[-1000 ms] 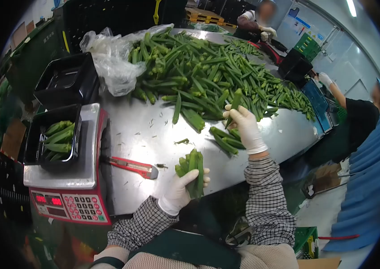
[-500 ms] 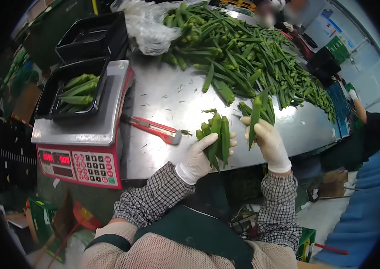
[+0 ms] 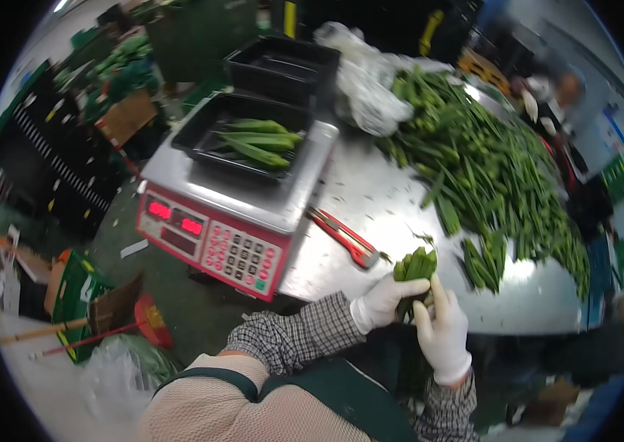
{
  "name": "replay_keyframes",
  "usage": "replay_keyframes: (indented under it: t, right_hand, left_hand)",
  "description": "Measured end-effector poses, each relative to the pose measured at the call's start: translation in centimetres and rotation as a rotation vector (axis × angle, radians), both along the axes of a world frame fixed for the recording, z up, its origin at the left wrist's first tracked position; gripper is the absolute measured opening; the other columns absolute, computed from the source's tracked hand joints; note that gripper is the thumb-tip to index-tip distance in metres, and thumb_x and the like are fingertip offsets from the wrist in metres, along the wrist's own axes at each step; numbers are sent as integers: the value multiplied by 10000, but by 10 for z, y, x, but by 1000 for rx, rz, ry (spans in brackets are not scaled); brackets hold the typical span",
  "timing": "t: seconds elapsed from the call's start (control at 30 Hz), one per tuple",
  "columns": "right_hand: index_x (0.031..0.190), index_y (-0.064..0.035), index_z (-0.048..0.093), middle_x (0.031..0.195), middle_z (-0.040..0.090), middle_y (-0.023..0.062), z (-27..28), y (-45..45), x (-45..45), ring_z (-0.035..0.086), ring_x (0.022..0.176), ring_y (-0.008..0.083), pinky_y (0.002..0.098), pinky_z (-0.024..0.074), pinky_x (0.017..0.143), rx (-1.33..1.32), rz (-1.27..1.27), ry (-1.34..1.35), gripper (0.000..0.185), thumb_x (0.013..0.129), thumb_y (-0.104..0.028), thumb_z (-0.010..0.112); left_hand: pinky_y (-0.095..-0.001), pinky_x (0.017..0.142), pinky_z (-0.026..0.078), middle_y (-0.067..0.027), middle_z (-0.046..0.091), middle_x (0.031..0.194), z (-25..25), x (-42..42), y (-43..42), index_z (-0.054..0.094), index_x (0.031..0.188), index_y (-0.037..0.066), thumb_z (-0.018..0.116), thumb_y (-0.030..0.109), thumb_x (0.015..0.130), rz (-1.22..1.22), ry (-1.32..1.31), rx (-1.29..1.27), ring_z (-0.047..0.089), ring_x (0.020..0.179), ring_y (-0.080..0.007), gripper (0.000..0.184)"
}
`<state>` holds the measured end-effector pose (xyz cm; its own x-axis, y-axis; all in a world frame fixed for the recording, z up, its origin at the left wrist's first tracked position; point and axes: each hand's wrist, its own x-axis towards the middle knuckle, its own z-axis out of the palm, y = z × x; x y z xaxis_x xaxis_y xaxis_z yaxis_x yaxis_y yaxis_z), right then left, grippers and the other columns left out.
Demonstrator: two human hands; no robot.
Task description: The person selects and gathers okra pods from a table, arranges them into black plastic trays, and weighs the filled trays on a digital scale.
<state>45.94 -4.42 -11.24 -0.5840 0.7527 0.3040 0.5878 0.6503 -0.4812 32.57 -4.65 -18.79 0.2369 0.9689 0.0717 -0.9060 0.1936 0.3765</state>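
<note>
Okra bunch (image 3: 416, 267): left hand (image 3: 387, 300) gripping; right hand (image 3: 443, 330) touching, grip unclear; scale digits (image 3: 159, 210) blurred.

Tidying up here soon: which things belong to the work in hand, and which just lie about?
Seemingly in use:
- left hand, right hand, okra bunch
- okra heap
- scale, tray of okra on it

Seemingly lying about:
- red cutter on the table
- plastic bag by the heap
- broom
</note>
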Motion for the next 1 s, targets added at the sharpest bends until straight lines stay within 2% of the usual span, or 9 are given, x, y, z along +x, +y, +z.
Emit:
replay_keyframes:
  t: [0.1, 0.2, 0.37, 0.43, 0.57, 0.67, 0.8, 0.9, 1.0]
  right_hand:
    - [1198, 38, 508, 857, 558, 123, 12, -5, 2, 516, 576, 200, 318, 441, 551, 12, 92, 201, 446, 783, -72, 632]
    - [1182, 25, 519, 869, 553, 118, -18, 15, 8, 483, 565, 178, 302, 433, 551, 2, 87, 243, 414, 788, -55, 622]
    - [1104, 16, 552, 860, 551, 125, -57, 26, 9, 512, 593, 198, 312, 441, 558, 10, 59, 203, 320, 789, -20, 596]
    - [1063, 17, 573, 841, 549, 128, -73, 31, 11, 521, 597, 207, 316, 441, 556, 17, 6, 211, 278, 785, -2, 585]
    - [973, 17, 601, 803, 551, 139, -80, 32, 5, 540, 627, 250, 332, 444, 569, 74, -32, 242, 208, 771, 40, 555]
    - [937, 17, 607, 795, 555, 148, -81, 34, 9, 553, 658, 279, 344, 450, 591, 105, -35, 218, 191, 764, 58, 537]
    - [932, 17, 608, 805, 559, 155, -81, 33, 7, 558, 681, 293, 354, 458, 613, 71, -33, 262, 186, 770, 60, 527]
    - [944, 27, 603, 825, 560, 150, -78, 31, 6, 552, 713, 280, 337, 456, 655, 37, -31, 260, 167, 801, 44, 518]
    - [952, 28, 601, 844, 559, 154, -83, 33, 8, 556, 737, 283, 338, 459, 675, 65, -24, 256, 170, 805, 48, 518]
  left_hand:
    - [-291, 710, 492, -73, 556, 1045, 20, -37, -31, 431, 1234, 77, 614, 76, 822, 102, 162, -75, 587, 849, -174, 451]
    - [-318, 772, 472, -115, 576, 1044, 80, -82, -94, 425, 1237, 37, 656, 29, 746, 326, 403, 193, 591, 871, -204, 543]
    - [-279, 766, 476, -87, 598, 935, 163, -191, -103, 496, 1131, -13, 632, -28, 678, 1142, 1239, 363, 580, 857, -175, 473]
    - [-270, 829, 476, -89, 622, 1031, 180, -237, -80, 533, 1152, 18, 745, 79, 695, 1317, 1718, 408, 600, 931, -148, 507]
    - [-306, 998, 373, -124, 509, 1275, 180, -304, -36, 488, 1241, 11, 758, 136, 701, 629, 2181, 341, 474, 1185, -208, 616]
    - [-328, 1078, 270, -169, 418, 1366, 179, -321, -23, 415, 1332, 12, 757, 271, 713, 152, 2130, 248, 389, 1272, -251, 753]
    - [-330, 1026, 341, -167, 491, 1302, 214, -327, -39, 444, 1310, -1, 653, 204, 809, 526, 1779, 194, 469, 1194, -221, 580]
    - [-335, 1018, 363, -159, 502, 1289, 227, -340, -54, 476, 1283, 0, 654, 225, 839, 718, 1996, 116, 480, 1192, -221, 528]
    - [-328, 1005, 380, -141, 544, 1236, 229, -341, -72, 506, 1254, 0, 655, 243, 845, 736, 1843, 129, 512, 1150, -204, 498]
